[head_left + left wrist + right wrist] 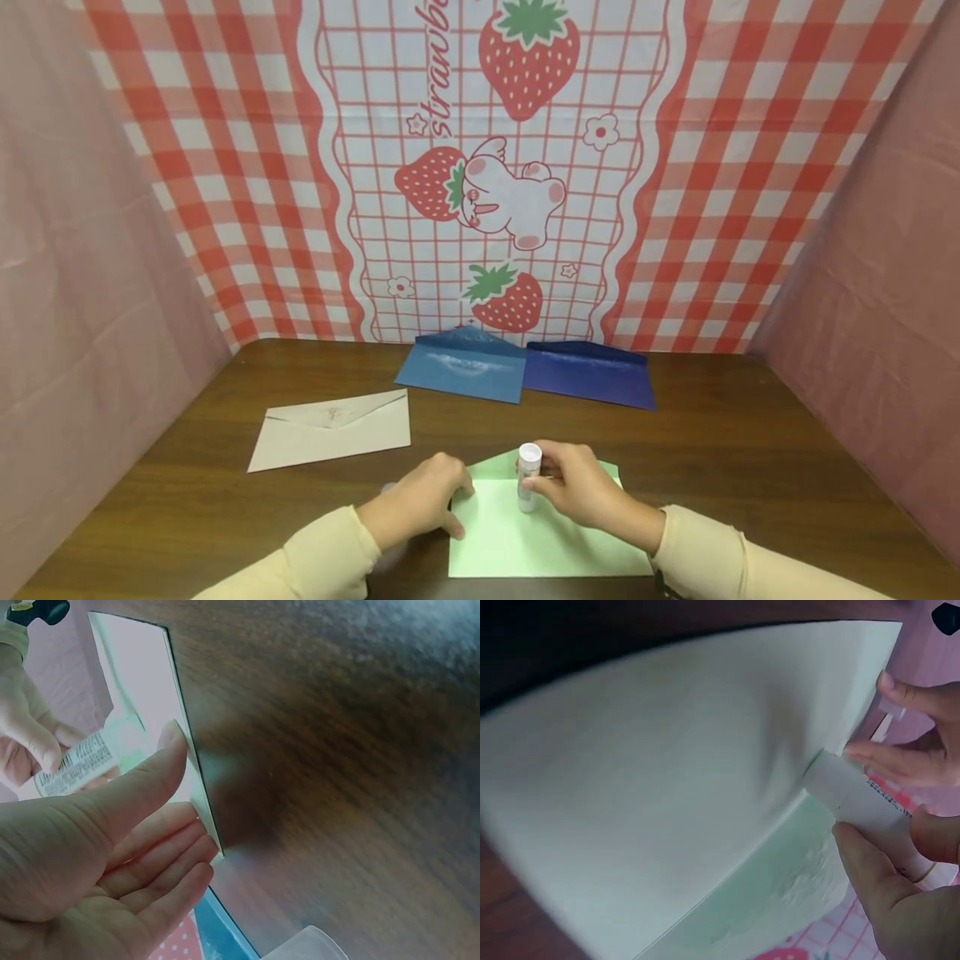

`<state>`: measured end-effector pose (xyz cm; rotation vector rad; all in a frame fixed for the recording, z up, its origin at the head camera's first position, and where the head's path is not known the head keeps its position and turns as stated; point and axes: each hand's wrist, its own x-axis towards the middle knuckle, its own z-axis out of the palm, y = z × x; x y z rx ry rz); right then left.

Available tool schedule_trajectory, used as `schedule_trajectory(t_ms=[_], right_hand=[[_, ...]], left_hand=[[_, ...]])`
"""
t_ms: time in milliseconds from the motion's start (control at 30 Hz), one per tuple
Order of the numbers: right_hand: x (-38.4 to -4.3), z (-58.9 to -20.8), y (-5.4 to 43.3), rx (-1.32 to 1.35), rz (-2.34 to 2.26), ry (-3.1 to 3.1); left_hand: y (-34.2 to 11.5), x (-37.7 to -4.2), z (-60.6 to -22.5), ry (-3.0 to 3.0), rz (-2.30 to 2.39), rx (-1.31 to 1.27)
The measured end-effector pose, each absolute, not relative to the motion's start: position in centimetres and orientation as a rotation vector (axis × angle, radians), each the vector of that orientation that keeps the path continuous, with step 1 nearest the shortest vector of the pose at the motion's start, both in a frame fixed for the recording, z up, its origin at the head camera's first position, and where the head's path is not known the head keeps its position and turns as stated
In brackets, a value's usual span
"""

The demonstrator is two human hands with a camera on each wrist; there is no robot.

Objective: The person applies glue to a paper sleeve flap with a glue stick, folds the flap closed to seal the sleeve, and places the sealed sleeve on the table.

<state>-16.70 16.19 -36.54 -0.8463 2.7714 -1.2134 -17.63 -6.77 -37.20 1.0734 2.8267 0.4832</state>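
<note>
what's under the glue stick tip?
The glue stick, held upright by the right hand, meets the green envelope near the flap fold. The left hand steadies the envelope's edge. The contact spot itself is hidden.

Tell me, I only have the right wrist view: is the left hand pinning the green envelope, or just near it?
Observer: The left hand rests with its fingers at the left edge of the green envelope, which lies on the table.
Operator: Is the glue stick upright?
Observer: Yes, the right hand holds the glue stick upright, tip down at the flap fold.
Operator: Other envelopes around?
Observer: A white envelope lies to the left, and a light blue envelope and a dark blue envelope farther back.
</note>
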Motion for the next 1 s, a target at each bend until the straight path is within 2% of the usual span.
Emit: schedule_trajectory(t_ms=[700,1000], right_hand=[[-16.0,-36.1,22.4,-0.713,-1.075,2.946],[-16.9,-33.9,21.4,-0.669,-0.900,2.943]], left_hand=[[-6.9,-17.5,-37.2,2.817,0.513,1.096],[-6.9,-17.4,-37.0,2.820,0.523,1.100]])
